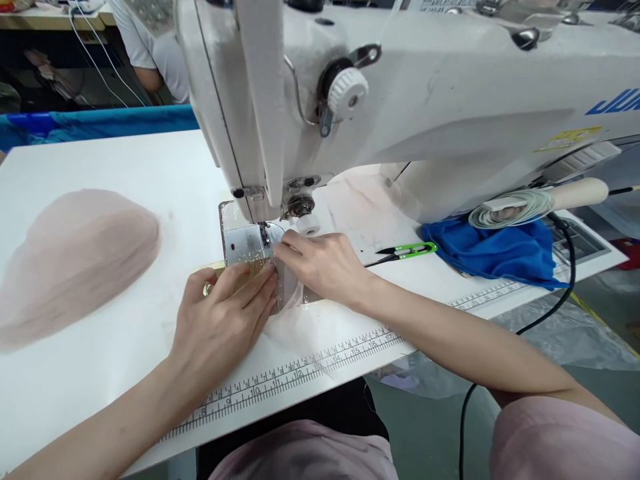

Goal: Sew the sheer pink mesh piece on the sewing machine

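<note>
A white industrial sewing machine (425, 100) stands on a white table (125, 173). A sheer pale pink fabric piece (287, 313) lies under its presser foot (264, 235) on the metal needle plate (240, 241). My left hand (223, 313) rests flat on the fabric just in front of the plate, fingers stretched out together. My right hand (320, 263) lies to the right of the foot, fingertips pinched on the fabric's edge beside the needle.
A heap of pale pink mesh pieces (70, 257) lies at the table's left. Green thread snips (410, 251) and a blue cloth (500, 253) lie right of the machine. A printed ruler (310, 363) runs along the front edge. Another person's sleeve (150, 40) shows behind.
</note>
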The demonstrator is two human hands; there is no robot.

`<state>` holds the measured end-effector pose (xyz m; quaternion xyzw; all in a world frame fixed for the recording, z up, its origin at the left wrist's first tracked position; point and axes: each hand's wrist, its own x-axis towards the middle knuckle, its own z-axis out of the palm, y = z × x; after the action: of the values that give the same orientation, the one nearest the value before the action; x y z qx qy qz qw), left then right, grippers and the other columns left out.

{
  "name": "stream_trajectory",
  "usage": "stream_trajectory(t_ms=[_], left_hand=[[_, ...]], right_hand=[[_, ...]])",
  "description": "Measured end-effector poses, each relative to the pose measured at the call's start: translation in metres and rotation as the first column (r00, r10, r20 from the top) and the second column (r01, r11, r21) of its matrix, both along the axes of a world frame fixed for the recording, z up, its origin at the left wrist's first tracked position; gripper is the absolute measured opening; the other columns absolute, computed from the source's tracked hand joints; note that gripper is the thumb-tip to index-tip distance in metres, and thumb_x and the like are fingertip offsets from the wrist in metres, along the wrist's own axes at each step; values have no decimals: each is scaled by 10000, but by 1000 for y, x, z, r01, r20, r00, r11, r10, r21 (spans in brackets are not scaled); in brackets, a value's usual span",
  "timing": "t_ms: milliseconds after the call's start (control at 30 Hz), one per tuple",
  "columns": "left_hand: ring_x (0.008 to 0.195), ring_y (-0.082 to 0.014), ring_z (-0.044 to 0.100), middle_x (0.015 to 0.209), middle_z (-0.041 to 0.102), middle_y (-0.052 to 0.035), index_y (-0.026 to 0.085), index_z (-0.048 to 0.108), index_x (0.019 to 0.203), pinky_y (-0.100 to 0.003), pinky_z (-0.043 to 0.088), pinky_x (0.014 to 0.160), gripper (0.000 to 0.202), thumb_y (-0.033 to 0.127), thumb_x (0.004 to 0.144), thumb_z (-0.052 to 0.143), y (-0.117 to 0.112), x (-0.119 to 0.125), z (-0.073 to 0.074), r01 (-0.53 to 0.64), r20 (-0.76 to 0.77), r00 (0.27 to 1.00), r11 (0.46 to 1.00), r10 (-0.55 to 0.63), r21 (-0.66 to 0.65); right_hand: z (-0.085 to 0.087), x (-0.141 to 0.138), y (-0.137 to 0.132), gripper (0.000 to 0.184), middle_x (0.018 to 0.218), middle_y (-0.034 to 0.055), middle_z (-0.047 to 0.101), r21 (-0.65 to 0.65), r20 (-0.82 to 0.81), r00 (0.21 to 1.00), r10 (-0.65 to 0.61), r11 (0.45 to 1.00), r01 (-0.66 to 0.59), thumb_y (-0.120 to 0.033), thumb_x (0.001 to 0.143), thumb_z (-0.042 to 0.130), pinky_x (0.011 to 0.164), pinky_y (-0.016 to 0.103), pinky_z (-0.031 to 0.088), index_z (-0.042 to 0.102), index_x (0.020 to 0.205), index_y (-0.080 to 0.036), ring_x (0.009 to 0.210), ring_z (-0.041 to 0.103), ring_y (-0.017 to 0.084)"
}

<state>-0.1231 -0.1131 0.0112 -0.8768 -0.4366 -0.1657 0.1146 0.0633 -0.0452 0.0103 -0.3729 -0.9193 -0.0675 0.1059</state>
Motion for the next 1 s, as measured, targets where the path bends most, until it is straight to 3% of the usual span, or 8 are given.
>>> stream_trajectory(t_ms=[100, 200, 467, 667, 1000], left_hand=[[1096, -289, 635, 1181, 726, 13, 281, 672, 1138, -485, 352, 812, 286, 192, 990, 445, 6, -1, -2, -26, -16, 1000, 999, 26, -36], [1109, -305, 620, 1216, 708, 12, 288, 663, 1172, -499, 363, 829, 279, 221, 991, 461, 12, -2, -5, -44, 22, 999, 998, 45, -48], [1255, -341, 548, 1359, 624, -12, 346, 496, 1386, -555, 359, 946, 405, 275, 994, 426, 8, -2, -9, -83, 132, 985, 977, 111, -198], [1318, -325, 487, 1432, 562, -47, 305, 377, 1462, -548, 333, 1013, 441, 304, 1021, 360, 12, -6, -19, -99, 51, 993, 978, 110, -184], [1286, -323, 510, 1379, 609, -83, 279, 367, 1455, -512, 310, 958, 428, 328, 1030, 361, 12, -1, -15, -119, 7, 993, 984, 121, -136]], right_hand=[[-2, 3, -4, 387, 1142, 38, 736, 75, -61, 993, 106, 992, -101, -16, 937, 357, 523, 285, 336, 716, 967, -158, 751, 617, 138], [-8, 4, -5, 332, 1084, 69, 758, 99, -100, 990, 101, 991, -91, -51, 951, 408, 696, 335, 417, 721, 1034, -123, 959, 618, 204], [-18, 6, 3, 340, 1211, 84, 715, 129, -75, 994, 83, 989, -73, -61, 936, 425, 882, 377, 364, 669, 1171, -85, 1076, 577, 233], [-19, 8, 9, 398, 1273, 100, 680, 76, -47, 996, 71, 995, -67, -60, 941, 394, 938, 409, 360, 610, 1274, -84, 1153, 543, 250], [-17, 8, 12, 379, 1276, 79, 681, 77, -33, 997, 64, 995, -62, -70, 945, 403, 963, 409, 357, 636, 1242, -106, 1141, 554, 250]])
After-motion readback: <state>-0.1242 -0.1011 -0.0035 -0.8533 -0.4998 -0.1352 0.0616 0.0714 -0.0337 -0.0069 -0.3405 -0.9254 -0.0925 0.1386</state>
